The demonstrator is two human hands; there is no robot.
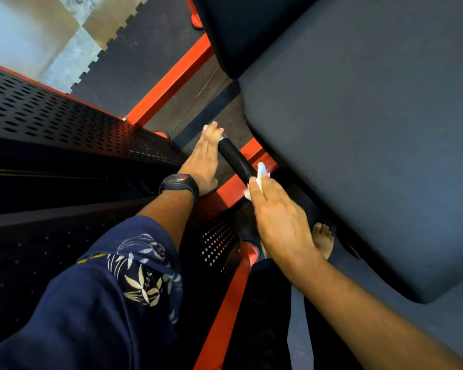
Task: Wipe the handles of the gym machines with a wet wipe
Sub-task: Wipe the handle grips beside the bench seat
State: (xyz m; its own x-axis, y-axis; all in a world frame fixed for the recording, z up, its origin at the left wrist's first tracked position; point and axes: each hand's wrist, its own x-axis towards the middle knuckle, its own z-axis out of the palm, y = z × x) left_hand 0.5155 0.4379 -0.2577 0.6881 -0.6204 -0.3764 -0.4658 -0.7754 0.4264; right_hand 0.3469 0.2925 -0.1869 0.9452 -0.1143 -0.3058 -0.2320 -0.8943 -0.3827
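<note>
Black cylindrical handle (234, 158) with a silver end cap stood out from the orange steel frame (171, 81) of the machine, between the black perforated metal shroud (64, 113) and the broad black padded seat (372, 129); it ran slantwise, its capped end farthest from the camera. The left hand (205, 162), with a black wristwatch (179, 184) on its wrist, lay alongside the handle with fingers straight and together, fingertips at the capped end; it held nothing, and I could not tell whether it truly pressed on the cap. The right hand (278, 217) had its fingers curled round a crumpled white wet wipe (261, 170), holding it against the near end of the handle, just by the frame. A bare foot (324, 239) showed beyond the right wrist.

I judged the step in hand to be the wiping of this one handle, with the wipe at the near end and most of the black grip bare beyond it; how much was already clean I could not tell. The next move, as I reckoned it, called for the wipe to be closed round the grip and drawn along toward the cap, turning to reach the underside; the left hand would need to clear the cap, or steady the bar without blocking the wipe's path.
</note>
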